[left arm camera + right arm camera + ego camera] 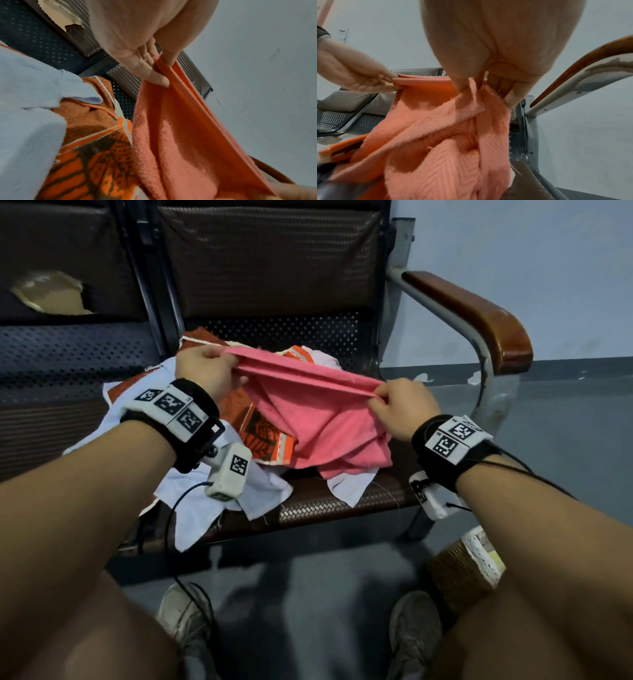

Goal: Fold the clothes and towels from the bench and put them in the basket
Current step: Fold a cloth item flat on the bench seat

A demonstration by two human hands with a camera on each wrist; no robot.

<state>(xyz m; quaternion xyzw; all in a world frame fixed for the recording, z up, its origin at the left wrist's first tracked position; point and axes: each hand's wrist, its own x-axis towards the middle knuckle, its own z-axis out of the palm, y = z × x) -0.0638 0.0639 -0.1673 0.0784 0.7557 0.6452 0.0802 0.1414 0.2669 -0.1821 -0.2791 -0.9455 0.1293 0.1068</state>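
A pink towel [308, 412] hangs stretched between my two hands above the bench seat [342, 505]. My left hand [209, 368] pinches its far-left upper edge, and in the left wrist view the left hand [154, 70] holds the towel [180, 135] between thumb and fingers. My right hand [397, 402] pinches the right end of the same edge; the right wrist view shows the right hand [488, 86] gripping the towel [440, 135]. The towel's lower part rests on the pile. Under it lie an orange patterned towel [260, 433] and a pale blue garment [205, 508].
The bench's wooden armrest [479, 313] rises at the right. A brown woven basket [459, 573] with a white lining stands on the floor by my right knee. The neighbouring seat's backrest [51, 292] is torn. My shoes [185, 614] are under the bench front.
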